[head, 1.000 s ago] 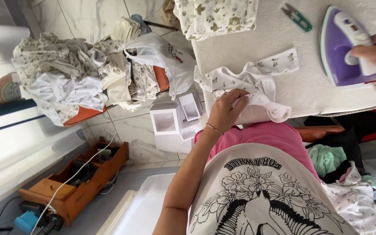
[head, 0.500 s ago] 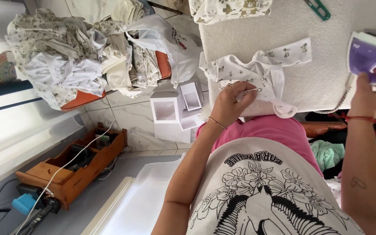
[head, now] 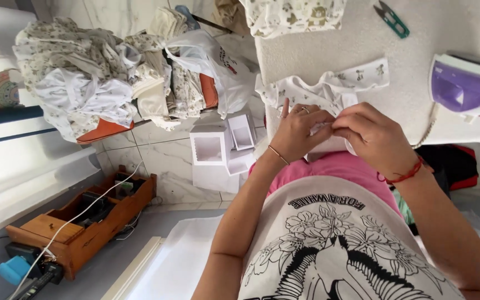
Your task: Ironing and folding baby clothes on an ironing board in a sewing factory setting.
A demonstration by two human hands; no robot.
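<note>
white printed baby garment (head: 329, 91) lies at the tabletop (head: 418, 50) edge, left hand (head: 298, 130) and right hand (head: 370, 133) both pinching it. purple iron (head: 465, 86) sits close, a sleeve tug could probably catch it.

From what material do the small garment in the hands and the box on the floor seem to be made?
Small printed garment: apparently soft woven or knit cotton, matte; it creases and folds loosely. Box: seemingly wood, orange-brown, smooth; flat boards meet at square corners.
</note>
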